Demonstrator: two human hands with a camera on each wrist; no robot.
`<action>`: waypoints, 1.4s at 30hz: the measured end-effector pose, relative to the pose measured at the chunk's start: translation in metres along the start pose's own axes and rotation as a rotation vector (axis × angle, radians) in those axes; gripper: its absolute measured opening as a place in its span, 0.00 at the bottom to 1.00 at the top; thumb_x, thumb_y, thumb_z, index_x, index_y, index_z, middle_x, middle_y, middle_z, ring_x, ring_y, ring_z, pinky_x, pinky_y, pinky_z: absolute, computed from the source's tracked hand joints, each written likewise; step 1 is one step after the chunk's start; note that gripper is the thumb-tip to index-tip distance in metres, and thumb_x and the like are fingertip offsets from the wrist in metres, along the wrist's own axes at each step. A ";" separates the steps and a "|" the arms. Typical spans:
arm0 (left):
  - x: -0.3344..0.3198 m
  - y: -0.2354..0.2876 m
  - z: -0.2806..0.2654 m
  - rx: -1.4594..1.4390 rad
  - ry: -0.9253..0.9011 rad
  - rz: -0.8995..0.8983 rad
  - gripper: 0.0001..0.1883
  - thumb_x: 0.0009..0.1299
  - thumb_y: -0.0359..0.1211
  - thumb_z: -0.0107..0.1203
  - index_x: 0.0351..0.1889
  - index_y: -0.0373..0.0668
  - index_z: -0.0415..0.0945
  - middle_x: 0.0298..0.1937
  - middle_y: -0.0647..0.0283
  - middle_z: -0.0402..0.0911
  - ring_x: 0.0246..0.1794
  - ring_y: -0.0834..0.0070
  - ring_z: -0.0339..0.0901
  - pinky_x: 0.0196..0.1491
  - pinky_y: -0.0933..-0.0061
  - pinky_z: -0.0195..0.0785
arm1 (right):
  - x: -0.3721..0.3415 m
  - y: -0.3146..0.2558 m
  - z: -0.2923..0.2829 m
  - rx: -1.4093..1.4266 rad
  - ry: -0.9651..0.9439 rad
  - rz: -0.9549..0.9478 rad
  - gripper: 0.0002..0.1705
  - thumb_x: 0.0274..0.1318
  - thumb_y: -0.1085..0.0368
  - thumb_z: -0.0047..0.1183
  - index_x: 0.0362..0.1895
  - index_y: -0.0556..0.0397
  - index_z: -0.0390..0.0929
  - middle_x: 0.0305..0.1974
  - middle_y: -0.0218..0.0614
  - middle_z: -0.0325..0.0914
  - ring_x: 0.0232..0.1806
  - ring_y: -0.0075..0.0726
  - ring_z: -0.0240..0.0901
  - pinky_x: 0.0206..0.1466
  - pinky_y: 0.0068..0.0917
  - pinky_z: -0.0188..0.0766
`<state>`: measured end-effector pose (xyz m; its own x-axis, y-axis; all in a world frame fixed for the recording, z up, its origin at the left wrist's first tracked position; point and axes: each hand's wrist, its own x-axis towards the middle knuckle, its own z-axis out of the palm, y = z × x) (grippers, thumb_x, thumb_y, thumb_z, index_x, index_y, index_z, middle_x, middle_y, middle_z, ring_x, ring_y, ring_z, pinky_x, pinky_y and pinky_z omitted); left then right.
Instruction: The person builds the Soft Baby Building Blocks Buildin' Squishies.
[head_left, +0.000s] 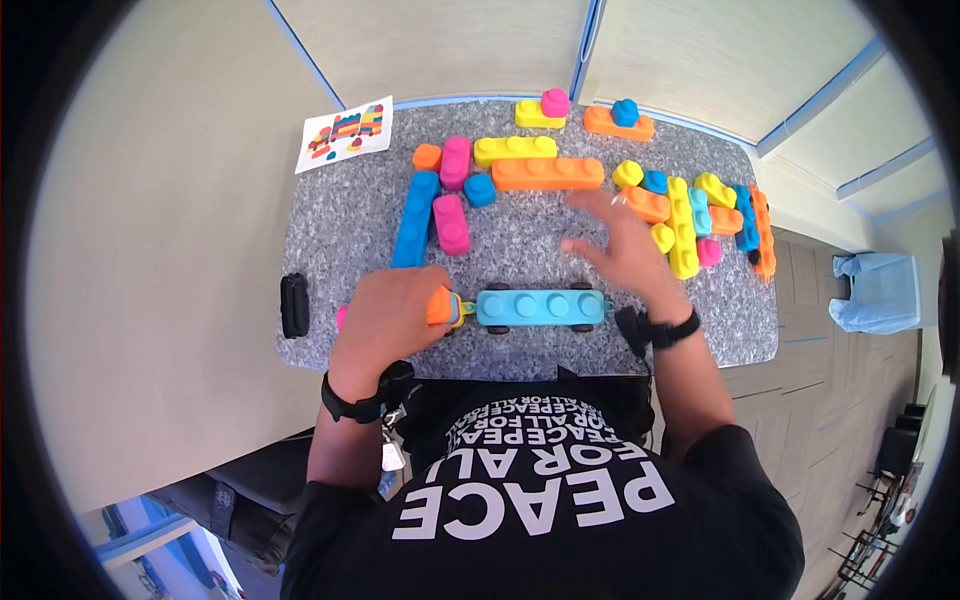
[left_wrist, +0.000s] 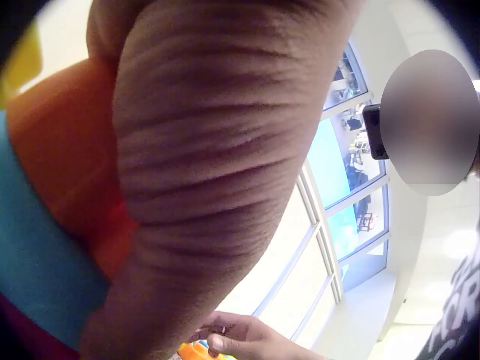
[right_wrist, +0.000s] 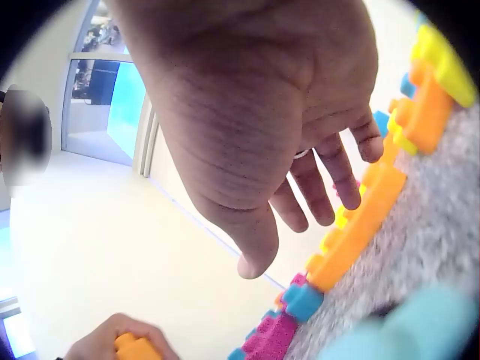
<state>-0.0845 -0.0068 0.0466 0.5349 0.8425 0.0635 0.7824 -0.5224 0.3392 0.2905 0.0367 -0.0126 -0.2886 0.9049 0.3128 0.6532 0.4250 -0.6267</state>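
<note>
I've got orange block (head_left: 438, 306) held atop a multicoloured stack (head_left: 458, 311) (mostly hidden from me); light-blue four-stud wheeled base (head_left: 541, 308) sits flat on the tabletop (head_left: 560, 355), studs up, just right of the stack.

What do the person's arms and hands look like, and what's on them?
The left hand and right hand have no gloves. The sleeves are short and black. Around each wrist goes a black strap with a small black device. One right-hand finger has a pale, shiny ring.
</note>
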 end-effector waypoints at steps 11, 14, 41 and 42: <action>-0.001 0.001 0.002 -0.008 0.010 -0.039 0.23 0.60 0.41 0.85 0.50 0.52 0.88 0.41 0.59 0.93 0.44 0.49 0.92 0.47 0.47 0.82 | 0.081 0.051 0.015 -0.283 -0.114 0.038 0.41 0.57 0.58 0.84 0.73 0.52 0.83 0.64 0.52 0.88 0.66 0.68 0.85 0.72 0.58 0.81; 0.000 0.001 0.001 -0.005 -0.003 -0.042 0.23 0.59 0.41 0.86 0.50 0.52 0.88 0.41 0.59 0.93 0.44 0.50 0.92 0.48 0.48 0.83 | 0.079 0.056 0.016 -0.273 -0.154 0.042 0.38 0.58 0.60 0.83 0.72 0.50 0.85 0.62 0.50 0.87 0.65 0.65 0.85 0.70 0.54 0.83; 0.000 0.002 0.006 0.002 0.030 -0.010 0.25 0.60 0.44 0.86 0.50 0.52 0.87 0.40 0.60 0.93 0.42 0.51 0.92 0.46 0.48 0.82 | -0.067 -0.079 -0.010 -0.196 -0.239 -0.182 0.35 0.64 0.60 0.76 0.75 0.45 0.84 0.72 0.39 0.85 0.70 0.55 0.83 0.74 0.54 0.78; 0.001 0.002 0.007 0.002 0.030 -0.012 0.25 0.60 0.44 0.86 0.51 0.52 0.87 0.40 0.60 0.93 0.42 0.51 0.92 0.46 0.48 0.82 | -0.069 -0.078 -0.010 -0.214 -0.244 -0.172 0.35 0.64 0.60 0.76 0.75 0.45 0.85 0.72 0.39 0.85 0.70 0.55 0.83 0.74 0.54 0.78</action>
<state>-0.0803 -0.0085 0.0412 0.5159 0.8521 0.0881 0.7892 -0.5127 0.3381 0.2667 -0.0589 0.0222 -0.5491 0.8103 0.2046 0.7047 0.5805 -0.4078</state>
